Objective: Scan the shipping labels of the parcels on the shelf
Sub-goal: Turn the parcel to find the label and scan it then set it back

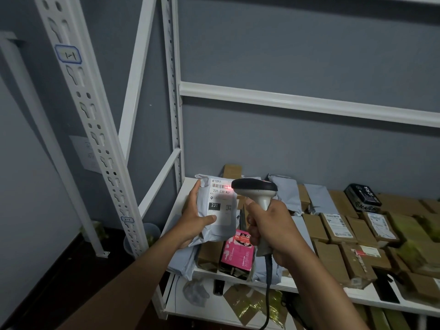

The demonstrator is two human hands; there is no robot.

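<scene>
Your left hand (196, 216) holds the grey poly mailer (215, 210) lifted above the near left end of the shelf (238, 279), fingers curled behind it and the thumb pressed on the lower edge of its shipping label (221, 203). Your right hand (269, 231) wraps tight round the handle of the scanner (256, 190), whose dark head sits just right of the label. The red beam falls only on the right end of the barcode, so sweep it left until the line crosses every bar, and tilt the mailer flat to it. Keep your thumb off the print. The mailer is soft, crinkled plastic; pull it taut so the glossy label lies smooth. Matte, stiff-edged cardboard boxes (342, 225) and a pink carton (238, 254) lie on the shelf to the right.
</scene>
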